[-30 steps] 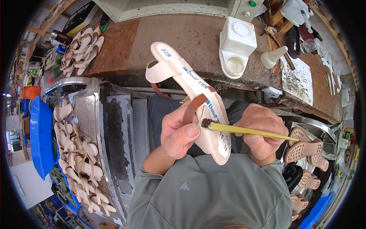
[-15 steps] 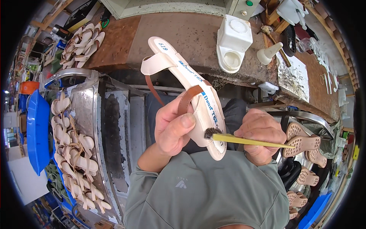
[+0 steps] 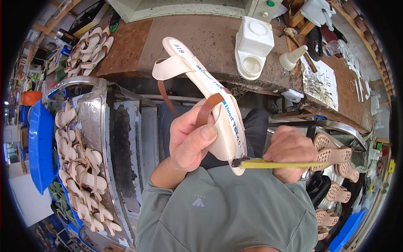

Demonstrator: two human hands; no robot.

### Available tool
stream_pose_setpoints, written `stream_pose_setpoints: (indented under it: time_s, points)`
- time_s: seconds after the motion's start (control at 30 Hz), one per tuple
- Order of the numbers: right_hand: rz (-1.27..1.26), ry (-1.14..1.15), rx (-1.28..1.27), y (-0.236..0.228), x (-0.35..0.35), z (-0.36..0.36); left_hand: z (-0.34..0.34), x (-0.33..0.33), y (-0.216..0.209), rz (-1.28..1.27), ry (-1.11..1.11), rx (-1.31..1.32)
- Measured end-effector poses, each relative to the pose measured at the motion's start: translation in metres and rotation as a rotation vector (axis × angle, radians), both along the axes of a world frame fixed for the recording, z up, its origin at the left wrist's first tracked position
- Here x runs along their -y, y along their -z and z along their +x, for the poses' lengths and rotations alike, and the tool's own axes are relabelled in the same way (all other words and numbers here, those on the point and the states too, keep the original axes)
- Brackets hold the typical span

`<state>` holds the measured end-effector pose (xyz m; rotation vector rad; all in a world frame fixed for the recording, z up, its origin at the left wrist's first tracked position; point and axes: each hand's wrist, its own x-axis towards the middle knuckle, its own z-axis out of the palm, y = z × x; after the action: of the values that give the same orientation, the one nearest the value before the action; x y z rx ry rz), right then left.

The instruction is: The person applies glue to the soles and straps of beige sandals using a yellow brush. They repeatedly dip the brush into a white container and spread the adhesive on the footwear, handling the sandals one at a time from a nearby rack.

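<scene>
A cream sandal upper on its last [image 3: 222, 140] is held up in front of my chest, its heel end pointing away. My left hand [image 3: 191, 136] grips it around the middle, thumb on the near side beside the brown strap [image 3: 209, 110]. Blue print runs along the bottom face turned toward me. In my right hand [image 3: 293, 149] is a brush with a flat yellow handle [image 3: 268, 164], the fingers closed over it. Its dark bristles [image 3: 238, 162] touch the edge near the sandal's toe end. The brush and right hand look slightly blurred.
Sandal uppers [image 3: 86, 176] lie heaped on the metal rack at left, and more [image 3: 93, 48] sit on the bench. A white glue dispenser [image 3: 254, 48] and a cone-shaped nozzle [image 3: 293, 58] stand on the bench. Tan soles [image 3: 331, 153] line the right-hand rack. A blue tray [image 3: 41, 147] stands far left.
My right hand has moved the brush tip a little nearer to me and to the right, along the toe end. The sandal stays almost still in my left hand.
</scene>
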<state>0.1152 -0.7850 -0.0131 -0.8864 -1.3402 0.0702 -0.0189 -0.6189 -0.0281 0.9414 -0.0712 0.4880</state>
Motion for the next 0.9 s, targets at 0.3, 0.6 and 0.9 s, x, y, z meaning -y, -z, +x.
stream_pose_setpoints:
  time_s: [0.3, 0.6, 0.9]
  points:
    - [-0.124, 0.061, -0.093, -0.019, -0.032, 0.018, -0.008, 0.007, -0.012, 0.085, -0.101, -0.058]
    - [0.059, -0.240, 0.201, -0.013, -0.011, 0.021, -0.010, 0.009, -0.019, 0.209, -0.205, -0.007]
    - [-0.078, -0.047, -0.072, -0.030, -0.030, 0.019, -0.010, 0.008, -0.020, 0.547, -0.380, 0.167]
